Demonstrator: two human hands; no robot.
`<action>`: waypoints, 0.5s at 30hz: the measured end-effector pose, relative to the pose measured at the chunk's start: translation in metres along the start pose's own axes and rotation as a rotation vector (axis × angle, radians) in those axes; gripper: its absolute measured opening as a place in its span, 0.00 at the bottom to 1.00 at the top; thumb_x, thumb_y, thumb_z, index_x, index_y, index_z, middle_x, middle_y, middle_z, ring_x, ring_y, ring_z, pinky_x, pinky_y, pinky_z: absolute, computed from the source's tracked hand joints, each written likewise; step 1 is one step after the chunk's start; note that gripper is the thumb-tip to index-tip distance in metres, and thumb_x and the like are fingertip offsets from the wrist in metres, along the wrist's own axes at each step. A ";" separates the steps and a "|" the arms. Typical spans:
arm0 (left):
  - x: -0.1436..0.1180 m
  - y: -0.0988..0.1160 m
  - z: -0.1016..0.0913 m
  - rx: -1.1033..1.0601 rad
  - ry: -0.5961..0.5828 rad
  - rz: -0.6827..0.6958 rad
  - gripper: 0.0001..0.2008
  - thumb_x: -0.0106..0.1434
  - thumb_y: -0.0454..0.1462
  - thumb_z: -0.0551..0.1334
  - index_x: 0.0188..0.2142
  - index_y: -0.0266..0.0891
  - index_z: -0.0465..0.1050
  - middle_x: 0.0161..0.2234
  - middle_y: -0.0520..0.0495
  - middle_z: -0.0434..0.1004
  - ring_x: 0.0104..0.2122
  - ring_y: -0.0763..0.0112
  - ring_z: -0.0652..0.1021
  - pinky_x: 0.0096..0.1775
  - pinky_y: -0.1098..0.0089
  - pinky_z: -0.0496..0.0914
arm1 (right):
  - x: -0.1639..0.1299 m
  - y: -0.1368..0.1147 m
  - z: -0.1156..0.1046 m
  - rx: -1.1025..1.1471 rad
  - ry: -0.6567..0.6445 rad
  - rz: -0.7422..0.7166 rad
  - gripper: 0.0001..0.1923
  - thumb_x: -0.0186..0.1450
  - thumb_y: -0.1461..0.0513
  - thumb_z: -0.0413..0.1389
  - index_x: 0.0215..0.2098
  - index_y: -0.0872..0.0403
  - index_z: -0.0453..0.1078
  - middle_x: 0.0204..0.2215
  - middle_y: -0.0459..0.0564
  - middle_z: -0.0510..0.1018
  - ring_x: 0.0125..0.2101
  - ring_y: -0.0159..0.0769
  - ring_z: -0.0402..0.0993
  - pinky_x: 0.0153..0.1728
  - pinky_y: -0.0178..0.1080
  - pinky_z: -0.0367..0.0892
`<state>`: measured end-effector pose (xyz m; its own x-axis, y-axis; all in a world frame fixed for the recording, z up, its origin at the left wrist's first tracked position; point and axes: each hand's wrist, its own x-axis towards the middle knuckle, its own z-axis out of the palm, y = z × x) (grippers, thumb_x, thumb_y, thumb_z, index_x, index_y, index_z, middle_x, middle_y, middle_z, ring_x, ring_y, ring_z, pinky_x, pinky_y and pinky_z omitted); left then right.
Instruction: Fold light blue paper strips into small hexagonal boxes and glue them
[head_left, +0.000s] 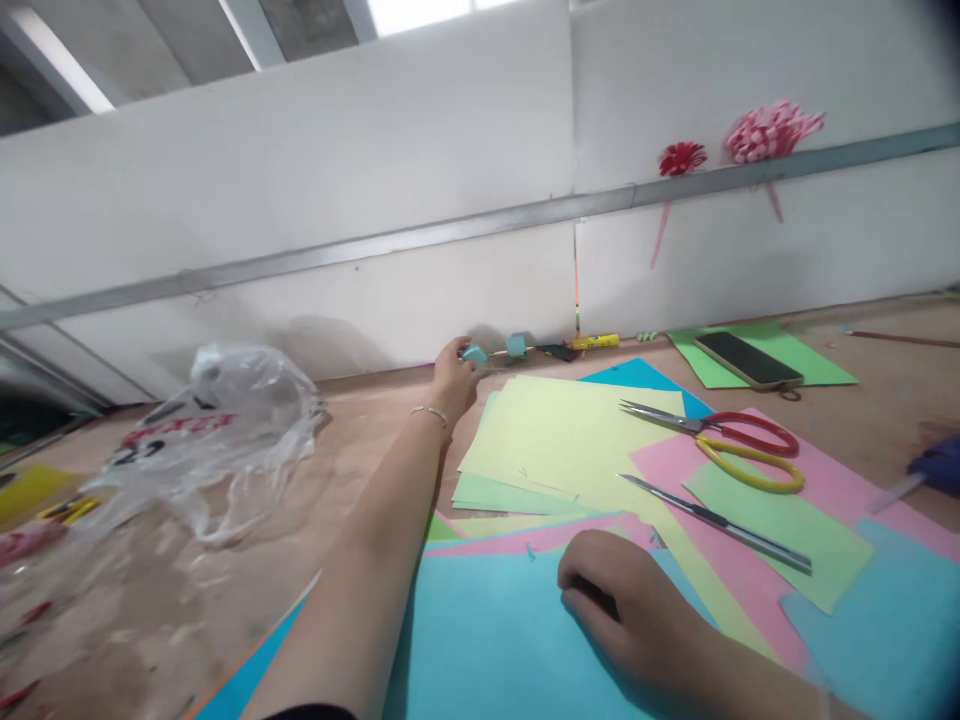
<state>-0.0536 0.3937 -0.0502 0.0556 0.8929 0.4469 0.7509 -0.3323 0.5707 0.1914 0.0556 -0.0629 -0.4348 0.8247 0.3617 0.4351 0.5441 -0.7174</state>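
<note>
My left hand (452,378) is stretched out to the far edge of the table by the wall, its fingers closed on a small light-blue piece (474,354). A second small blue piece (516,346) lies just to its right. My right hand (609,592) rests knuckles-up, fingers curled, on a blue paper sheet (480,640) near me; whether it holds anything I cannot see. Yellow sheets (570,440) and pink sheets (825,480) are spread between the hands.
Scissors with red and yellow handles (739,445) and a thin metal blade (712,520) lie on the papers. A phone (746,360) sits on green paper. A yellow stick (596,342) lies by the wall. A crumpled plastic bag (217,420) is at left. Paper flowers (765,130) hang on the wall.
</note>
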 end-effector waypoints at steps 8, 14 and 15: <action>0.031 0.001 0.033 -0.002 -0.049 -0.005 0.17 0.68 0.42 0.60 0.53 0.38 0.69 0.52 0.41 0.72 0.47 0.62 0.76 0.47 0.56 0.74 | 0.000 -0.003 -0.001 0.020 -0.003 0.016 0.08 0.62 0.70 0.49 0.29 0.52 0.60 0.26 0.45 0.71 0.28 0.32 0.63 0.31 0.35 0.59; 0.026 -0.010 0.036 -0.003 0.066 -0.011 0.12 0.63 0.33 0.61 0.46 0.41 0.75 0.52 0.42 0.72 0.52 0.58 0.73 0.54 0.59 0.69 | 0.000 -0.001 0.000 0.031 -0.006 0.010 0.07 0.62 0.70 0.49 0.30 0.52 0.62 0.26 0.46 0.71 0.28 0.32 0.63 0.30 0.35 0.59; 0.024 -0.011 0.034 -0.003 0.091 -0.016 0.14 0.61 0.30 0.60 0.45 0.42 0.76 0.51 0.42 0.72 0.52 0.56 0.73 0.55 0.60 0.68 | 0.000 -0.001 0.000 0.031 -0.008 0.016 0.07 0.62 0.70 0.49 0.30 0.52 0.62 0.26 0.46 0.71 0.28 0.32 0.63 0.30 0.35 0.59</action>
<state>-0.0384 0.4296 -0.0693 -0.0169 0.8670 0.4981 0.7490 -0.3190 0.5807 0.1906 0.0550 -0.0623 -0.4349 0.8316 0.3454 0.4173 0.5261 -0.7410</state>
